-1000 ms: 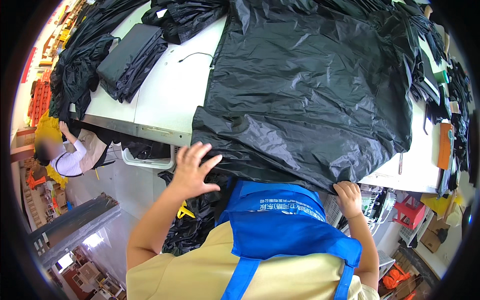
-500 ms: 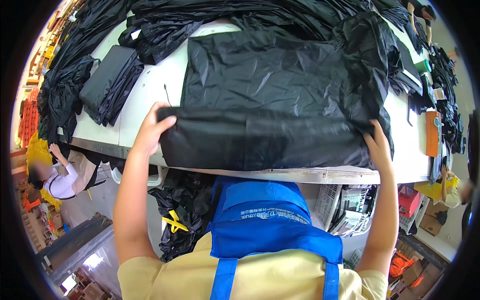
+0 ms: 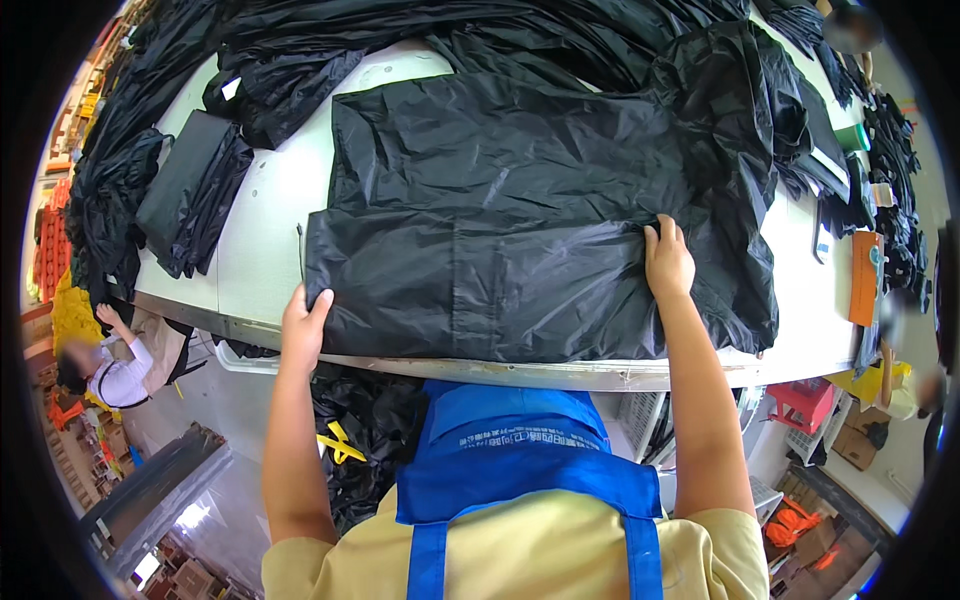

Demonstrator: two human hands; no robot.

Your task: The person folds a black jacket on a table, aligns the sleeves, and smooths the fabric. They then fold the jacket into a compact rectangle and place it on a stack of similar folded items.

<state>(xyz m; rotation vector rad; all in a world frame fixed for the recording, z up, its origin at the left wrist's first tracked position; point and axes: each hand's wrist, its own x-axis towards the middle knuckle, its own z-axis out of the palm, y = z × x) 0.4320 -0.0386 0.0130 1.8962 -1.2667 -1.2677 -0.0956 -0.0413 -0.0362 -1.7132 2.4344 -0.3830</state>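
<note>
A wide piece of thin, shiny black fabric [image 3: 500,150] lies creased on the white table, its near part folded over into a long flat band [image 3: 480,290] along the front edge. My left hand [image 3: 306,325] is closed on the left end of that band, thumb on top. Towards the band's right side, my right hand [image 3: 670,262] lies on the cloth with its fingers stretched out and a little apart. To the right of it the fabric bunches up in loose folds [image 3: 735,200].
Left on the white table [image 3: 265,225] sits a folded black fabric stack [image 3: 190,185]. More black cloth [image 3: 400,25] heaps along the back. An orange box [image 3: 865,278] stands at the right edge. Below are black cloth with yellow straps [image 3: 342,443] and a red stool [image 3: 800,402]. People work at both sides.
The near band of fabric has come down flat onto the table. My right hand has shifted left and up from its right end onto the cloth; my left hand has moved lower.
</note>
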